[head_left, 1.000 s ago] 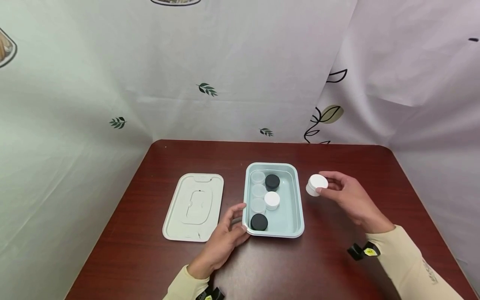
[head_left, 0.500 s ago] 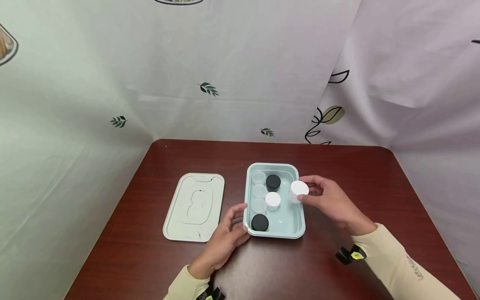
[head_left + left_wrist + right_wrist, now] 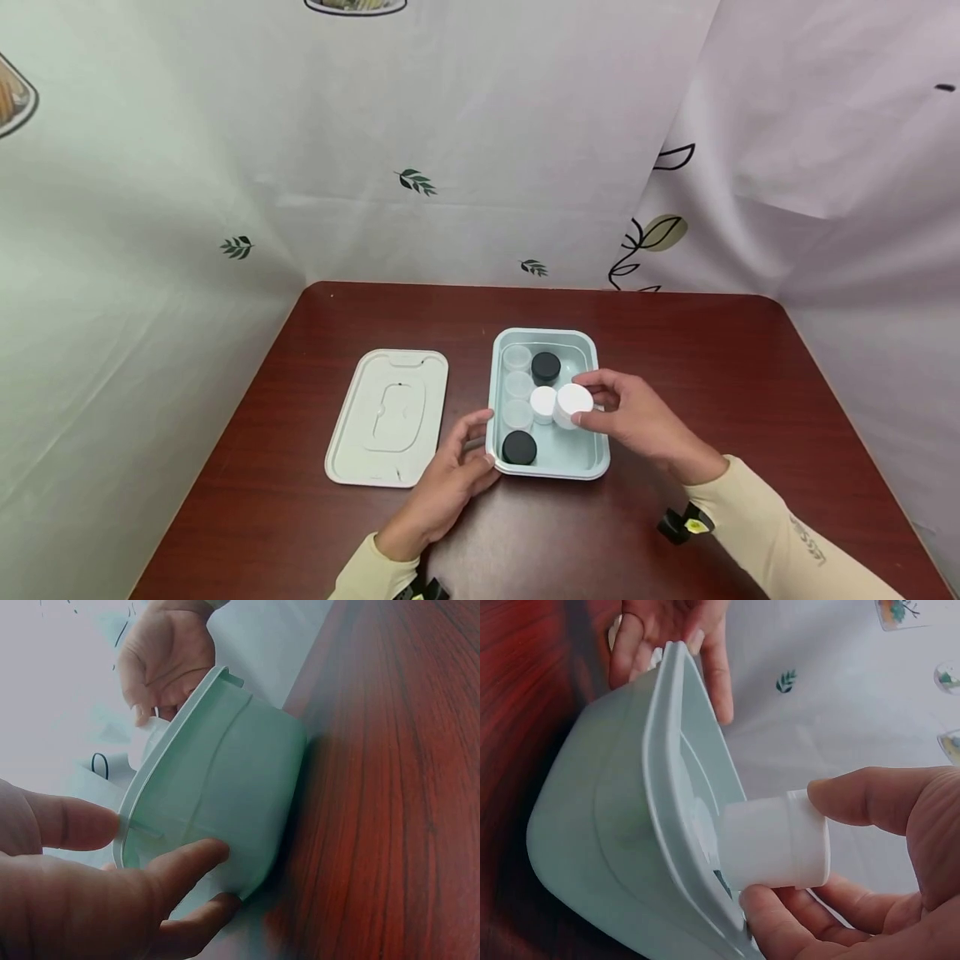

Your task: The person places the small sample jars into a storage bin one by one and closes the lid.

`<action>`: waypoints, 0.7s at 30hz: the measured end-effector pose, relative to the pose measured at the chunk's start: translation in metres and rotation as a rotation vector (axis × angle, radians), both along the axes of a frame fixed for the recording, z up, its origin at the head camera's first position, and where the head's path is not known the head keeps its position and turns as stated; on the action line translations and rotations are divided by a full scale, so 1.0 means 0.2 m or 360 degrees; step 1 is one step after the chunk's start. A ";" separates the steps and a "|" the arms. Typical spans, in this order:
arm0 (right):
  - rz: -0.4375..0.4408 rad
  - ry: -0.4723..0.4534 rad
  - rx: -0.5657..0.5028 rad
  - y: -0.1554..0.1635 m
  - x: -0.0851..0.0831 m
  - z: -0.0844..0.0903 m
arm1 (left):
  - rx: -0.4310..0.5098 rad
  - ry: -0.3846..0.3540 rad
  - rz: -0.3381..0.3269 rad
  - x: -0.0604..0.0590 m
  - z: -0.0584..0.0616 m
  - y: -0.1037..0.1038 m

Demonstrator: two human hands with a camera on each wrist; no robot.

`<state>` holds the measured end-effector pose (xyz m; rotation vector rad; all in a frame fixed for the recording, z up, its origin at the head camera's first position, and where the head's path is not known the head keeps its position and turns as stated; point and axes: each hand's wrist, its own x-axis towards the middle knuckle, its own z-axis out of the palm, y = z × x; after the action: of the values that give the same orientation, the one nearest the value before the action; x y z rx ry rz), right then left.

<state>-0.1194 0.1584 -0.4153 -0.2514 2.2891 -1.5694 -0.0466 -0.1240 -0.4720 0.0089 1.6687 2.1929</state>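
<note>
A pale blue-green plastic container [image 3: 603, 433] stands on the table. My left hand [image 3: 447, 483] rests against its near left corner, fingers spread along the outer wall and thumb at the rim. Over the container, my right hand [image 3: 637, 421] pinches a small white jar [image 3: 772, 844] between thumb and fingers. In the head view this jar appears beside another white-topped jar [image 3: 543, 404] inside; whether they touch cannot be told. Also inside are a black-topped jar [image 3: 545, 367], another black-topped jar [image 3: 519, 447] at the near left, and translucent round pieces [image 3: 517, 385] along the left wall.
A whitish rectangular lid [image 3: 387, 417] lies flat on the table, left of the container. The dark red wooden table [image 3: 360, 542] ends at a back edge against a hanging pale cloth [image 3: 480, 125] with leaf prints.
My right hand has carried the white jar leftward from beside the container, over its right rim, and closer to the white-topped jar inside. The left hand has stayed in place.
</note>
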 end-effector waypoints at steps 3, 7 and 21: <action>0.0033 0.0009 0.0027 -0.02 0.01 -0.01 | -0.0004 0.0001 0.0003 0.00 0.00 0.00; 0.0061 0.0016 0.0074 -0.05 0.01 -0.01 | -0.0013 0.0003 0.0004 0.00 0.00 0.00; 0.0139 0.0077 0.0231 -0.12 0.04 -0.03 | 0.0000 0.0001 0.0003 0.00 0.00 0.00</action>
<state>-0.1124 0.1341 -0.4205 -0.3504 2.3816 -1.3618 -0.0468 -0.1239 -0.4721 0.0084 1.6701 2.1944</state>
